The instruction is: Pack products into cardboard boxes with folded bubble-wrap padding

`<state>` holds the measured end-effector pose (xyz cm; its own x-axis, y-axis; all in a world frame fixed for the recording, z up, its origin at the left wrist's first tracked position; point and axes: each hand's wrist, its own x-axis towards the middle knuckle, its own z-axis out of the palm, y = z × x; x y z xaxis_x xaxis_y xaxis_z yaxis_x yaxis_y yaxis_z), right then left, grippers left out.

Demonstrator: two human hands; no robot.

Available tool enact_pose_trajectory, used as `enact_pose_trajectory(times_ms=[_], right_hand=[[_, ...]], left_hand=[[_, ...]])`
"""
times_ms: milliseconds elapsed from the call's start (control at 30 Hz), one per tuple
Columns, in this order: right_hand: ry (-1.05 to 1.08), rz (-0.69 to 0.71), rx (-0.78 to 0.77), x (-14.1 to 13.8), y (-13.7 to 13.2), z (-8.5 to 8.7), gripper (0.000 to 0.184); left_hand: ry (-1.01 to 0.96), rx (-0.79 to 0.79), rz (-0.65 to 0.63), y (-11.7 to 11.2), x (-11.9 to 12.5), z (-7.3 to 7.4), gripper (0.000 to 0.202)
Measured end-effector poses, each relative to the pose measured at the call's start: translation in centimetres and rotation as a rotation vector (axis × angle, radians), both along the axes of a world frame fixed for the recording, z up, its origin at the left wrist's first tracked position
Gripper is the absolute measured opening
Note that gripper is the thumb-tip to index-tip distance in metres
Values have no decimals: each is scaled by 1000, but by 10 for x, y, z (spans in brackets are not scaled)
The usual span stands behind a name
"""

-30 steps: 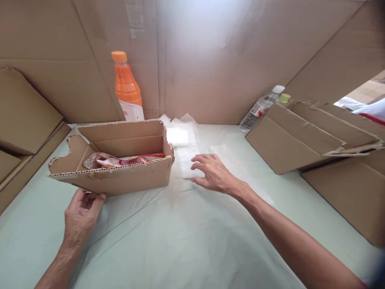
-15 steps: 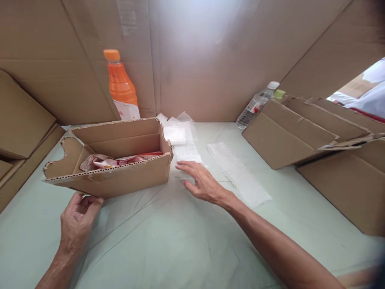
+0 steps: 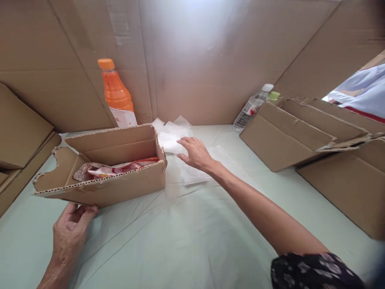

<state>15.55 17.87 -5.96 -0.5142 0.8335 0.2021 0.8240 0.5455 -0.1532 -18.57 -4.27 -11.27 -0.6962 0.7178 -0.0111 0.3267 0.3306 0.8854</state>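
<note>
An open cardboard box (image 3: 120, 188) with torn edges sits on the pale green table cover (image 3: 180, 241), a red and white packet (image 3: 102, 170) lying inside it. My left hand (image 3: 70, 230) rests against the box's near bottom edge, fingers curled under it. My right hand (image 3: 195, 152) reaches past the box's right end, fingers spread flat on a pile of white foam sheets (image 3: 171, 138). A longer white foam strip (image 3: 192, 174) lies under my wrist.
An orange drink bottle (image 3: 116, 94) stands behind the box against the cardboard wall. A clear water bottle (image 3: 251, 108) leans at the back right beside folded cardboard boxes (image 3: 300, 132). Flat cardboard (image 3: 21, 132) is stacked at the left. A person's pale sleeve (image 3: 361, 90) shows far right.
My right hand has moved away from me, from the foam strip beside the box up onto the white foam pile at the back. The left hand stays at the box's near edge.
</note>
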Motion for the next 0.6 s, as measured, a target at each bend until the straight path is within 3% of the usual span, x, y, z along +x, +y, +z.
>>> enact_pose_trajectory(times_ms=[67, 133, 200, 267, 400, 467, 600], right_hand=[[-31, -9, 13, -20, 21, -10, 54], [-39, -16, 5, -32, 34, -14, 38], [-27, -36, 13, -29, 39, -8, 30], [24, -93, 127, -11, 37, 10, 34], [85, -270, 464, 52, 29, 41, 42], [1, -326, 404, 81, 24, 38, 42], [-50, -338, 125, 103, -6, 3, 33]], left_hand=[[13, -32, 1, -1, -2, -2, 29], [3, -28, 4, -1, -2, -2, 30], [-14, -31, 35, -1, -1, 0, 32], [-29, -65, 61, -1, 1, 3, 35], [-50, -89, 65, -1, 2, 5, 33], [-57, -57, 48, -1, 2, 4, 30], [-57, -48, 31, -1, 5, 7, 28]])
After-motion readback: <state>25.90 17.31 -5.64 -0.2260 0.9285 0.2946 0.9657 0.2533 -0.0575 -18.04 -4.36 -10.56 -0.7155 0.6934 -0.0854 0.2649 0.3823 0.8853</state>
